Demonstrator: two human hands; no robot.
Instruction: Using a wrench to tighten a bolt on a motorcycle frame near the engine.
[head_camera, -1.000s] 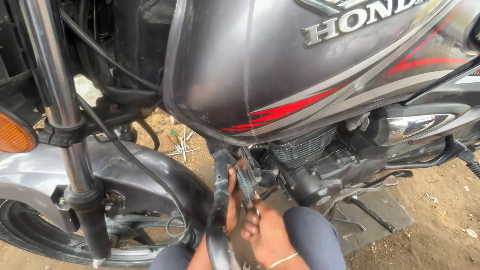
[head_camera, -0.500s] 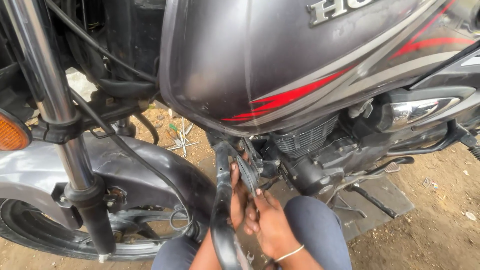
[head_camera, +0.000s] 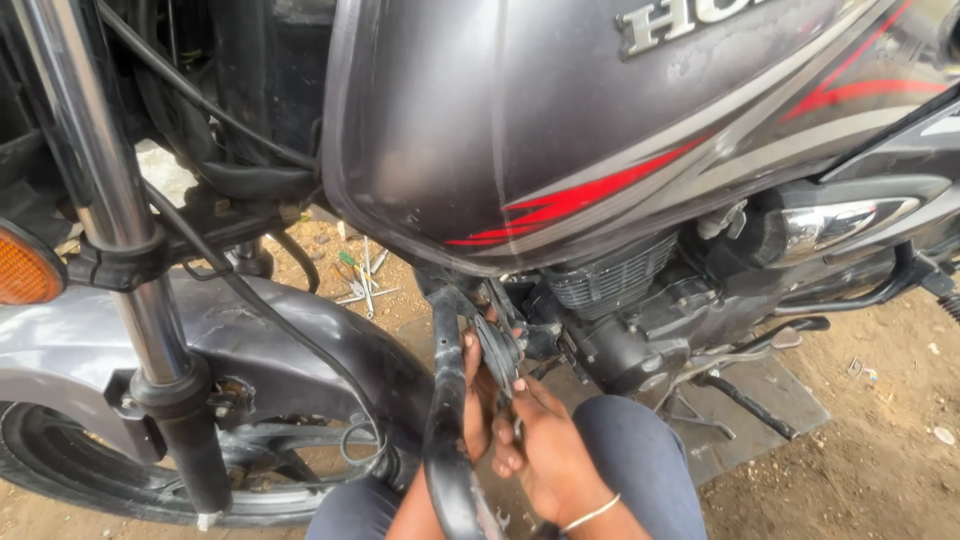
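Both hands work under the grey fuel tank (head_camera: 560, 130) of a motorcycle, beside the black front frame tube (head_camera: 445, 400). My left hand (head_camera: 474, 395) reaches up from behind that tube, its fingers wrapped around a dark round part (head_camera: 497, 350) mounted in front of the engine (head_camera: 620, 310). My right hand (head_camera: 545, 450), with a thin bracelet at the wrist, sits just below, its curled fingertips touching the part's lower edge. Whether it holds a tool is hidden. My knee (head_camera: 640, 450) in dark trousers is right under the hands.
The chrome fork leg (head_camera: 110, 200) and front wheel (head_camera: 150, 470) with its grey mudguard stand at the left, an orange indicator (head_camera: 25, 265) at the edge. Several spanners (head_camera: 362, 282) lie on the dirt behind. A stand and footrest (head_camera: 745, 395) sit right over a grey mat.
The view has drawn closer and lower, so the tank fills more of the frame. Both hands stay at the round part by the frame tube, the right hand shifted slightly lower.
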